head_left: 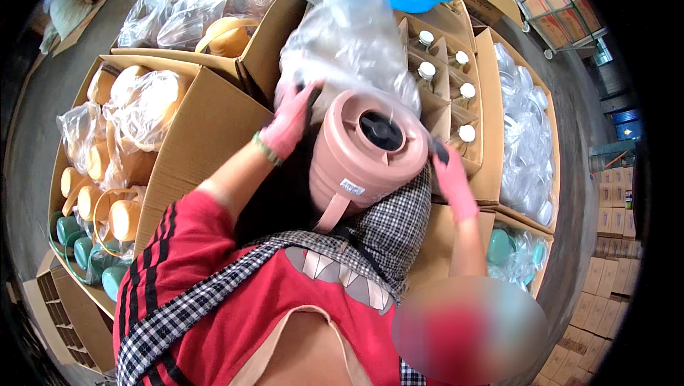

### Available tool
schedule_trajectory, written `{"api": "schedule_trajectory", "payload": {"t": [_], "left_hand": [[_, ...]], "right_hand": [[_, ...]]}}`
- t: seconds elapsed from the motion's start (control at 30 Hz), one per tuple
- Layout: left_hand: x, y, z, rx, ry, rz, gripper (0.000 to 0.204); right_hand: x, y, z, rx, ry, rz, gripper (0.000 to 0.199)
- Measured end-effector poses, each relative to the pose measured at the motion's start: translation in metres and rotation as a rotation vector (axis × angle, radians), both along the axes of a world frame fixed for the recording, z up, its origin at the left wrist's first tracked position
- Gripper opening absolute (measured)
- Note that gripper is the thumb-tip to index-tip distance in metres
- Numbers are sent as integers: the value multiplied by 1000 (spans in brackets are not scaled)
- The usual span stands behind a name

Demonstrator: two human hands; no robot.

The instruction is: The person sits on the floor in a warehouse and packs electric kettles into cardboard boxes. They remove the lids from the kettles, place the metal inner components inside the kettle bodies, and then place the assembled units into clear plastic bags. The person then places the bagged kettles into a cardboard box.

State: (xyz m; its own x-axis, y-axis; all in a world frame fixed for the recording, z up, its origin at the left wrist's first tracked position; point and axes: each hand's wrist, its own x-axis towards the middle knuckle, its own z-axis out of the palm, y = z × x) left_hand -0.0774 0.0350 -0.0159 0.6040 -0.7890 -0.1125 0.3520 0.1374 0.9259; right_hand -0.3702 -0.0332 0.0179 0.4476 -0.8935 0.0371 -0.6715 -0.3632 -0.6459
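Note:
A pink ribbed plastic jug (pixel 329 165) is in front of my chest, its round end with a dark recess facing up and its handle toward me. A clear plastic bag (pixel 349 37), smeared by motion, spreads over its far side. My left hand (pixel 291 121), in a pink glove with dark fingertips, is closed on the bag's edge left of the jug. At the jug's right side is my right hand (pixel 452 179), gloved the same way and blurred. Its fingertips are near the bag's edge; whether they grip it is unclear.
At left, a carton (pixel 196 129) holds yellow and green jugs, some bagged. Right of the jug, a divided carton (pixel 436 104) contains white-capped bottles. Beyond is a blue basin (pixel 420 0) of white pieces. Another carton (pixel 491 172) holds clear-wrapped items.

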Motion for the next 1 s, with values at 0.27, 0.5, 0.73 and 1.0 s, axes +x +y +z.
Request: {"api": "schedule_trajectory", "payload": {"t": [0.27, 0.5, 0.73, 1.0], "left_hand": [[-13, 118, 15, -153, 579, -325, 46], [-28, 171, 9, -96, 917, -495, 61], [8, 182, 31, -219, -651, -551, 37], [12, 201, 19, -154, -951, -862, 17]], "right_hand": [[12, 125, 22, -138, 477, 598, 24], [44, 132, 30, 110, 346, 745, 22], [99, 141, 42, -862, 550, 867, 24], [103, 125, -23, -863, 707, 1216, 7]]}}
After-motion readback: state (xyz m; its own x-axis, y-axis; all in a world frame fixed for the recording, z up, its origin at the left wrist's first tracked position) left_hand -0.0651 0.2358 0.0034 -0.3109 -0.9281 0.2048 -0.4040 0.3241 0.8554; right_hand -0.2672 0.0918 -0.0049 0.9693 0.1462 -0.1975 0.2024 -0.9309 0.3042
